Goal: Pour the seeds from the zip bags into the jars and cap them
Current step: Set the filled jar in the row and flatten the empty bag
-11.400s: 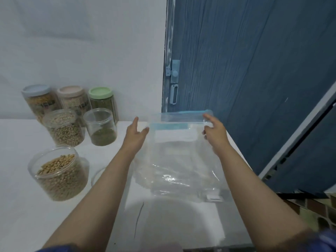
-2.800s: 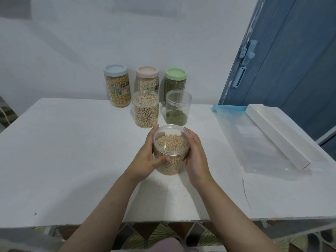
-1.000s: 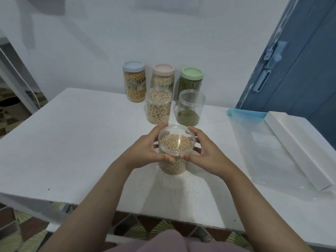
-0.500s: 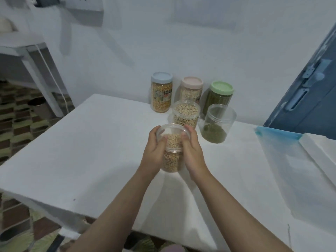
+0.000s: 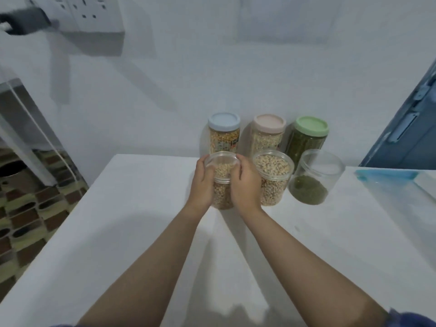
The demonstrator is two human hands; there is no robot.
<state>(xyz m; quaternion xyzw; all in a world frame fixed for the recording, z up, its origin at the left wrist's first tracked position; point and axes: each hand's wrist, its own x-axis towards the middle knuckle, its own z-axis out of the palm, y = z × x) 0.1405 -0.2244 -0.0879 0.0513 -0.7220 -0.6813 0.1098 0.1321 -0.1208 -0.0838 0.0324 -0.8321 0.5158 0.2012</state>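
A clear jar of tan seeds with a clear lid (image 5: pixel 221 171) stands on the white table (image 5: pixel 132 227), in front of the blue-lidded jar. My left hand (image 5: pixel 203 185) grips its left side and my right hand (image 5: pixel 245 187) grips its right side. To its right stands a clear jar of pale speckled seeds (image 5: pixel 273 175), touching my right hand. Further right is a clear jar with a low layer of green seeds (image 5: pixel 313 178), its top open. An empty zip bag with a blue strip (image 5: pixel 387 175) lies flat at the table's right edge.
Three capped jars line the wall: blue lid (image 5: pixel 224 135), pink lid (image 5: pixel 269 135), green lid (image 5: pixel 309 138). A blue door (image 5: pixel 405 138) stands at right. The table's left edge drops to a patterned tile floor (image 5: pixel 26 208). Sockets (image 5: pixel 89 13) hang on the wall.
Both hands have carried the tan seed jar away from me to the back of the table, beside the speckled seed jar. The view has swung left.
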